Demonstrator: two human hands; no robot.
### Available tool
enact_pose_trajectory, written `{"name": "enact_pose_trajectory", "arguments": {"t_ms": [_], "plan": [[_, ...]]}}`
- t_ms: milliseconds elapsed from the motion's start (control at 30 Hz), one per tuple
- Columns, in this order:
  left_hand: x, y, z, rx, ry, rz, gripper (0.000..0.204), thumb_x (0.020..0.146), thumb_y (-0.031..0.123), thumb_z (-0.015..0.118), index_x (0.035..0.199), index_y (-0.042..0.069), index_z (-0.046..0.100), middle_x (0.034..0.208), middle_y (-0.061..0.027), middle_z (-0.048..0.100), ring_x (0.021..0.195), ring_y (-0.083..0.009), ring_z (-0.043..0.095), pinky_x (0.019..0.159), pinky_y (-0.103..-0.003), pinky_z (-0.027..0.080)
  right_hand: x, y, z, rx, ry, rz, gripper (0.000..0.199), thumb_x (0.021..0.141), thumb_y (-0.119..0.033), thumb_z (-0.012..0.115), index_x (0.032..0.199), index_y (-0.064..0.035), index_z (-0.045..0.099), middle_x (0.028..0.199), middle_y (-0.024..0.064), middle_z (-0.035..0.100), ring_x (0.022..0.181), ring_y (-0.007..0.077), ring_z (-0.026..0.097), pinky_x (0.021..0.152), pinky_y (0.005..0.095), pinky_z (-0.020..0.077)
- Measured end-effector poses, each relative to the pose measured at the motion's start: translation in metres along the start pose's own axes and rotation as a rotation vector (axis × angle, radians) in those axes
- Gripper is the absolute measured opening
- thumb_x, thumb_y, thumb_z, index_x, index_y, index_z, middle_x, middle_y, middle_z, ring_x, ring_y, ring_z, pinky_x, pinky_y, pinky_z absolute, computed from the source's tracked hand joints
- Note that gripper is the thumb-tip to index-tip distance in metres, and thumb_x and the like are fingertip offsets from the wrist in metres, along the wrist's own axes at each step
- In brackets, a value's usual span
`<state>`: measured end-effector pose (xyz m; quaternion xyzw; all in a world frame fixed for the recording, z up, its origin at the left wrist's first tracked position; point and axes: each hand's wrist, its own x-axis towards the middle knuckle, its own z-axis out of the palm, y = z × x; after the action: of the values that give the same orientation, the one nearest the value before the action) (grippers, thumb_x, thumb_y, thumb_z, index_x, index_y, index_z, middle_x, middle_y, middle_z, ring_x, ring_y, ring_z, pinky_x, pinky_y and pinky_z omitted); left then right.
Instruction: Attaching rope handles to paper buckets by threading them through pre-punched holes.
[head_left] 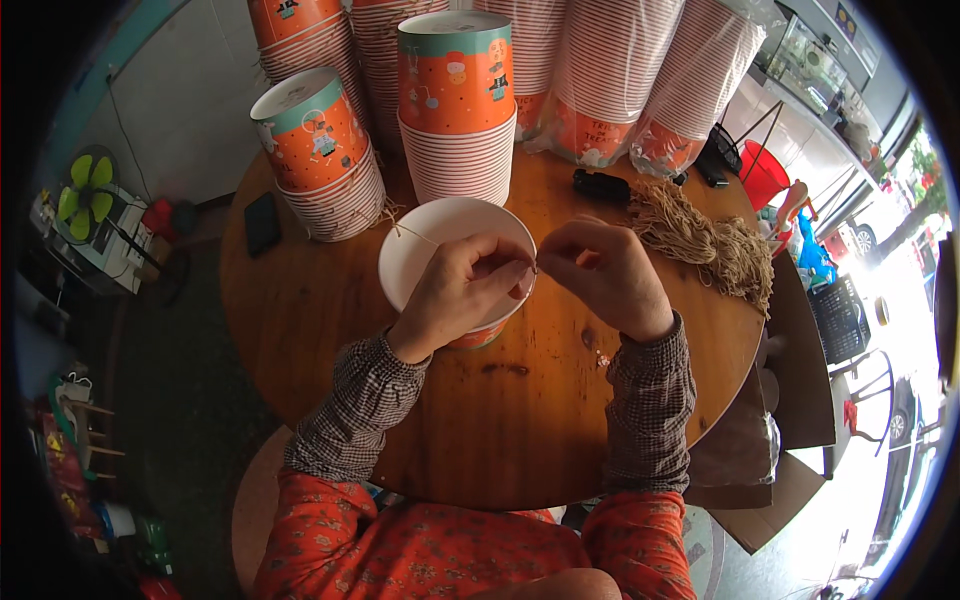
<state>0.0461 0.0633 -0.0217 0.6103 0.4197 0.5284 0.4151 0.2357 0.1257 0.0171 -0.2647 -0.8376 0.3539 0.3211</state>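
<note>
A paper bucket (410, 265) with a white inside and an orange outer wall stands upright on the round wooden table in front of me. A thin tan string (416, 235) runs from its left rim across the opening toward my fingers. My left hand (455, 290) reaches over the bucket, thumb and fingertips pinched together on the string at the right rim. Just beside it, my right hand (612, 272) is also closed in a pinch, its fingertips meeting the left ones. The string's end between the fingertips is too small to make out.
Behind the bucket rise a tall stack of orange buckets (457, 90), a tilted stack (318, 150) and plastic-wrapped stacks (605, 80). A bundle of tan strings (700, 240) lies at the right. A black phone (262, 222) rests at the left table edge, near a green fan (88, 195).
</note>
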Motion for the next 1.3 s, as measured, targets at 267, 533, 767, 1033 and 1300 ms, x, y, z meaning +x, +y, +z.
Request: {"name": "enact_pose_trajectory", "arguments": {"t_ms": [267, 533, 767, 1033, 1300], "plan": [[-0.002, -0.004, 0.004, 0.198, 0.151, 0.17, 0.012, 0.089, 0.0, 0.062, 0.101, -0.005, 0.063, 0.09, -0.0073, 0.069, 0.085, -0.0119, 0.067, 0.077, -0.025, 0.054, -0.004, -0.001, 0.001, -0.057, -0.009, 0.042, 0.01, 0.081, -0.008, 0.068, 0.089, -0.0011, 0.068, 0.079, 0.0088, 0.063, 0.071, 0.0181, 0.062, 0.067, 0.0302, 0.0495], [0.0, -0.003, -0.003, -0.121, 0.03, -0.029, 0.029, 0.089, 0.0, 0.064, 0.116, -0.005, 0.054, 0.099, -0.0116, 0.069, 0.092, -0.015, 0.067, 0.081, -0.026, 0.054, 0.004, 0.005, 0.019, 0.075, 0.089, 0.02, 0.011, 0.079, -0.008, 0.071, 0.088, -0.001, 0.07, 0.079, 0.0076, 0.061, 0.069, 0.0155, 0.059, 0.066, 0.0293, 0.049], [-0.002, 0.004, -0.003, -0.176, 0.008, -0.133, 0.04, 0.09, 0.003, 0.065, 0.125, -0.003, 0.048, 0.099, -0.0096, 0.068, 0.09, -0.0126, 0.066, 0.083, -0.025, 0.052, 0.003, 0.006, 0.018, 0.051, 0.055, 0.047, 0.013, 0.084, -0.011, 0.071, 0.092, -0.0003, 0.07, 0.085, 0.0042, 0.061, 0.075, 0.0116, 0.058, 0.065, 0.0265, 0.0459], [0.0, 0.0, -0.001, -0.167, 0.064, -0.076, 0.027, 0.091, 0.003, 0.064, 0.113, -0.005, 0.051, 0.094, -0.0119, 0.069, 0.086, -0.0151, 0.069, 0.077, -0.024, 0.056, 0.001, 0.015, 0.009, 0.087, 0.156, 0.042, 0.012, 0.083, -0.009, 0.07, 0.092, -0.0019, 0.072, 0.079, 0.0072, 0.065, 0.07, 0.014, 0.061, 0.066, 0.0285, 0.0485], [0.0, -0.006, 0.0, -0.085, 0.097, -0.007, 0.021, 0.091, 0.002, 0.063, 0.108, -0.005, 0.053, 0.091, -0.0123, 0.069, 0.086, -0.0152, 0.069, 0.075, -0.024, 0.056, -0.004, 0.008, 0.024, -0.141, 0.155, 0.011, 0.008, 0.08, -0.01, 0.07, 0.087, -0.0079, 0.072, 0.082, 0.0069, 0.065, 0.07, 0.0213, 0.063, 0.061, 0.0322, 0.0497]]}}
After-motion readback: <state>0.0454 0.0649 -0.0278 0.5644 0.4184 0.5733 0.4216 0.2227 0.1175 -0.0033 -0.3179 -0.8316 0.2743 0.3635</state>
